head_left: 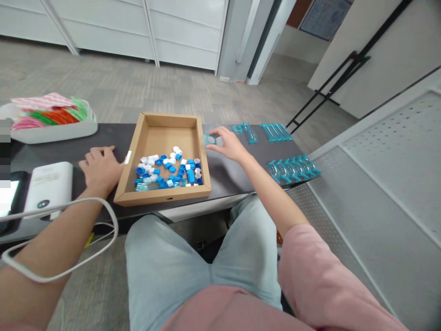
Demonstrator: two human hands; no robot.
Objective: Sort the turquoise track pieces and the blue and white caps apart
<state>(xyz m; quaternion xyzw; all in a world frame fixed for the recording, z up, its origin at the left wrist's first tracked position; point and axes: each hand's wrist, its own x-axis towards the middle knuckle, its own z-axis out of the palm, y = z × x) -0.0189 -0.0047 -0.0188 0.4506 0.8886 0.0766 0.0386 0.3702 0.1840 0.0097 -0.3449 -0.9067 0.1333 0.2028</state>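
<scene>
Just right of the cardboard tray (205, 161), my right hand (225, 143) pinches a clear teal plastic piece (210, 139) over the table. My left hand (99, 169) rests on the dark tabletop with fingers spread, its thumb side against the tray's left wall. Small blue and white hexagonal pieces (172, 169) lie heaped in the near half of the tray. Among them, a few clear teal parts (143, 186) show along the near wall.
Rows of clear teal plastic parts (292, 168) and thin teal bars (276, 132) lie at the right. Nearer stand two loose teal pieces (252, 133). At left are a white bin (55, 133) of colourful items, a white device (50, 186) and a looping white cable (115, 225).
</scene>
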